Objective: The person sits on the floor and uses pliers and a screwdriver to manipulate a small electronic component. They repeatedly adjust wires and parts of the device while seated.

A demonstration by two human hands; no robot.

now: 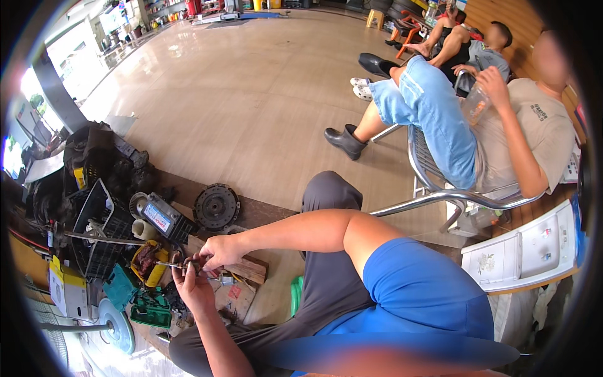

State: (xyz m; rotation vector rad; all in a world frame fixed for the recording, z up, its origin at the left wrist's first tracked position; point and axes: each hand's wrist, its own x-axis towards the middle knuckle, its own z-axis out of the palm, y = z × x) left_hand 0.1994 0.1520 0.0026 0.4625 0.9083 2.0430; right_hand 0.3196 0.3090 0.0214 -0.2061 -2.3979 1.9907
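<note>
Over the cluttered patch of floor at my lower left, both hands meet at a small dark metal part (195, 262). My left hand (195, 293) comes from below with its fingers closed round the part. From the right, my right hand (222, 251) pinches it with bent fingers. A thin metal rod (164, 264) sticks out leftward beside the fingertips; whether it belongs to the part I cannot tell. Just left of my hands is a yellow container (148, 276) with reddish-brown stuff inside. A wooden block (249, 269) lies below my right forearm.
Beyond my hands are a car battery (164, 215) and a round clutch plate (217, 206). A black crate (94, 210), an open green tool case (151, 315) and a fan base (118, 327) lie leftward. A person (521, 135) holding a bottle sits on a metal-framed chair (433, 164) at right.
</note>
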